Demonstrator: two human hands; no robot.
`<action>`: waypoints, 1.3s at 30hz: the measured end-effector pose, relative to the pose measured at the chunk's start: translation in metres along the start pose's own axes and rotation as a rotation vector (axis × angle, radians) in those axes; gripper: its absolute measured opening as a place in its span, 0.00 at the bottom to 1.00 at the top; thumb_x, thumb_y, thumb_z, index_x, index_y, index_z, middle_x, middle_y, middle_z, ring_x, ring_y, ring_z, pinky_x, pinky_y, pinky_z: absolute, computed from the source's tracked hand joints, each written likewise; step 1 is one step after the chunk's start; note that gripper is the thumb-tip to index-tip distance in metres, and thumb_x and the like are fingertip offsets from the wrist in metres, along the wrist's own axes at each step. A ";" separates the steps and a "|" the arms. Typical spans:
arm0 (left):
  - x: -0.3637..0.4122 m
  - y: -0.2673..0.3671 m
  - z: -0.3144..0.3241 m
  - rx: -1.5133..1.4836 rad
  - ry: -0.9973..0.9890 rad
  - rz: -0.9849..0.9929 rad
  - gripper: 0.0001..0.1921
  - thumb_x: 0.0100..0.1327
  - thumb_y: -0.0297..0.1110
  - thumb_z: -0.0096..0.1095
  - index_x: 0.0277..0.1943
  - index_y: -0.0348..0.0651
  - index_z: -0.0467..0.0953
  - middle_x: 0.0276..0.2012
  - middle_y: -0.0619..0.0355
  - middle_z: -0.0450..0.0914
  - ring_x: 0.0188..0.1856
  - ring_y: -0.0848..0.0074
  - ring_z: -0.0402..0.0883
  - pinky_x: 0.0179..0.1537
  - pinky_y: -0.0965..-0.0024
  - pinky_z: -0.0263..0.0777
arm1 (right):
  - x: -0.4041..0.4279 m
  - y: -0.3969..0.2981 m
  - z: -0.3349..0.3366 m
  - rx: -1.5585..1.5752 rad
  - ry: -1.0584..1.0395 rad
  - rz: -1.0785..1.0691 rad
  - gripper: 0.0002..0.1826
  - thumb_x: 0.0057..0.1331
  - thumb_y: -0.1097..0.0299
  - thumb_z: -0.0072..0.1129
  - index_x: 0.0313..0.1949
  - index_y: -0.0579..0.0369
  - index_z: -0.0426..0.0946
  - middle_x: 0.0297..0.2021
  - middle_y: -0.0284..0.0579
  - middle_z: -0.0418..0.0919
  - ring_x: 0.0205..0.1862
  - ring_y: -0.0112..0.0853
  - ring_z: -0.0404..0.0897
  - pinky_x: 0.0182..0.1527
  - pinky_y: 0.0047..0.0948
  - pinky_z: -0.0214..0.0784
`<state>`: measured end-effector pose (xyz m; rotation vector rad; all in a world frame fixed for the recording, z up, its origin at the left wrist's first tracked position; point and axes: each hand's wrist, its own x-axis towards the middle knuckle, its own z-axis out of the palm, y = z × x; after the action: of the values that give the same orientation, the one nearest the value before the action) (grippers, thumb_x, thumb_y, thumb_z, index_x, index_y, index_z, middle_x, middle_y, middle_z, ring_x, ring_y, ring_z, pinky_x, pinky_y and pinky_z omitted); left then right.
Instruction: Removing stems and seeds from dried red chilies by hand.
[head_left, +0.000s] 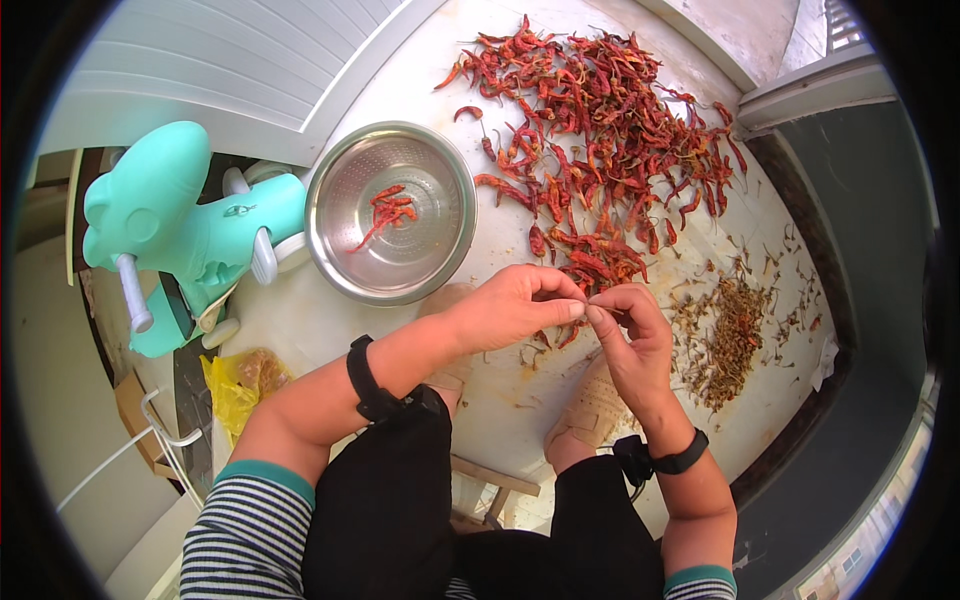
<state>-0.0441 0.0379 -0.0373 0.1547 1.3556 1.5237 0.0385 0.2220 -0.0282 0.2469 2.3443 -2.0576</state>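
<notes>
My left hand (529, 307) and my right hand (637, 334) meet at the fingertips, low over the floor. Between my right thumb and fingers shows a thin brown chilli stem (611, 309). My left thumb and forefinger are pressed together beside it; whatever they pinch is hidden. Just beyond my hands begins a large spread of dried red chillies (615, 120). A steel colander (345, 259) stands to the left, with a few red chillies (391, 214) inside. By my right hand lies a heap of loose stems and bits (724, 345).
A turquoise ride-on toy (161, 199) stands at the left, near a white panelled door (225, 67). Below it lies a yellow plastic bag (232, 386). My shoes (589, 397) rest on the pale floor (495, 420). A dark-edged doorway (817, 217) bounds the right side.
</notes>
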 end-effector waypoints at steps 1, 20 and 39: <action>-0.001 -0.002 -0.001 -0.038 -0.012 0.001 0.12 0.71 0.33 0.60 0.50 0.35 0.78 0.42 0.63 0.81 0.44 0.84 0.77 0.49 0.76 0.72 | 0.001 0.000 0.001 -0.038 -0.004 -0.058 0.04 0.66 0.76 0.63 0.39 0.59 0.79 0.36 0.40 0.75 0.33 0.24 0.76 0.35 0.22 0.70; 0.000 -0.002 0.002 0.105 -0.012 -0.085 0.08 0.69 0.33 0.61 0.42 0.38 0.80 0.34 0.68 0.78 0.37 0.88 0.72 0.40 0.79 0.67 | -0.005 0.008 -0.003 0.319 -0.191 0.430 0.07 0.72 0.66 0.56 0.38 0.55 0.73 0.28 0.30 0.71 0.30 0.18 0.68 0.34 0.21 0.62; 0.000 -0.005 0.001 -0.027 -0.083 0.003 0.07 0.70 0.31 0.59 0.45 0.37 0.79 0.38 0.66 0.79 0.42 0.87 0.74 0.46 0.78 0.70 | 0.002 0.018 -0.008 0.973 -0.270 0.745 0.08 0.72 0.62 0.56 0.38 0.52 0.74 0.26 0.30 0.72 0.26 0.20 0.67 0.29 0.20 0.57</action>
<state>-0.0405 0.0376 -0.0410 0.2007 1.2691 1.5209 0.0392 0.2329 -0.0455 0.6520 0.7431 -2.3466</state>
